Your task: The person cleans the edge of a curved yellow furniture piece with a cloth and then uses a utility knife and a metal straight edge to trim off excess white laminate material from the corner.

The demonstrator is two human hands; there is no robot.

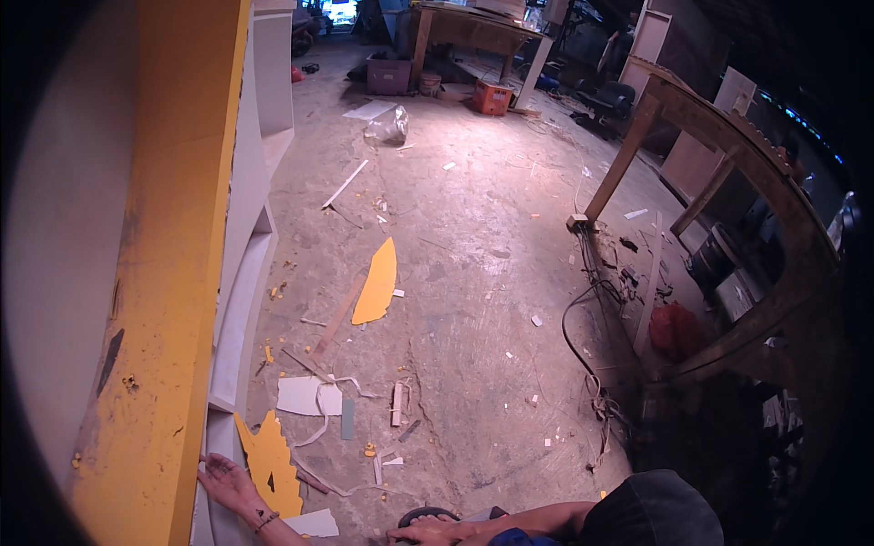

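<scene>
At the lower left, my left hand (229,484), with a band round its wrist, reaches to the edge of a white cabinet (238,318). Its fingers look extended against that edge; the fingertips are partly hidden. A yellow panel (173,227) with dark scuffs rises just left of it. A jagged yellow scrap (273,464) lies beside my left wrist. Low in the middle, my right hand (423,530) is stretched out next to a black round-edged object (428,514), perhaps footwear. I see nothing held in it. My knee in dark cloth (651,510) is at the lower right.
On the concrete floor lie a pointed yellow offcut (375,284), a white sheet piece (308,397), strips and small wood bits. Cables (592,364) run by a wooden table frame (637,150) at right. A clear plastic bag (390,126), purple crate (389,75) and orange crate (492,97) are farther off.
</scene>
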